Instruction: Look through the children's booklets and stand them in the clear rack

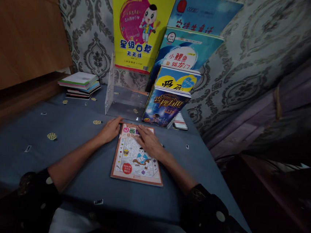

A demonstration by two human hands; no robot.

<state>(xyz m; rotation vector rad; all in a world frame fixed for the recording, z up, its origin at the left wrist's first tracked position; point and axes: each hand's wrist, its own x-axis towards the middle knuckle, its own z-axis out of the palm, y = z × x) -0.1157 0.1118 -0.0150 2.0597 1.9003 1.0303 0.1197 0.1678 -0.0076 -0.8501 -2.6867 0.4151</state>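
Observation:
A thin picture book with an orange border lies flat, face up, on the blue-grey cloth in front of me. My right hand rests palm down on its upper part, fingers stretched out, covering some of the title. Beside the book's upper left corner is my left hand, its fingers extended toward the clear rack; whether they touch the rack or the book's edge I cannot tell. Neither hand grips anything. Just behind the hands, the rack holds a yellow workbook on its left and a dark blue storybook low on its right.
More books rise in steps behind the storybook, among them a teal book and a blue book. Back left sits a stack of books. A wooden panel borders the left side; patterned curtain hangs behind.

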